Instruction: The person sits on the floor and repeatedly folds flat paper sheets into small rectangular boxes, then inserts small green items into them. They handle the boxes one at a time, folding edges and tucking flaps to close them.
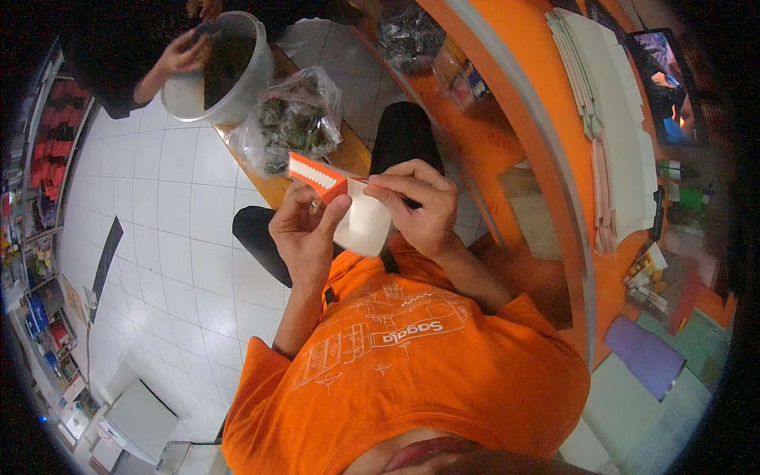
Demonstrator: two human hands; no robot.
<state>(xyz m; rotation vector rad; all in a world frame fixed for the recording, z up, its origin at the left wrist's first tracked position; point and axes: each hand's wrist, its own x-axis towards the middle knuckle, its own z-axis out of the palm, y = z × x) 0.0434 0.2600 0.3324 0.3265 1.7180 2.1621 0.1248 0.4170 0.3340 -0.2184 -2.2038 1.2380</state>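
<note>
Left hand (305, 229) pinches the orange-and-white carton (348, 207) at its orange end; right hand (419, 207) grips the white panel. Held between both hands, it folds best with thumbs pressing along the crease.

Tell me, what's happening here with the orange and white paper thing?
A seated person in an orange shirt holds a small orange and white paper carton in both hands: the left hand grips its orange end, the right hand pinches its white part. Ahead, another person's hand rests on a white bucket, beside a clear bag of greenish pieces.
</note>
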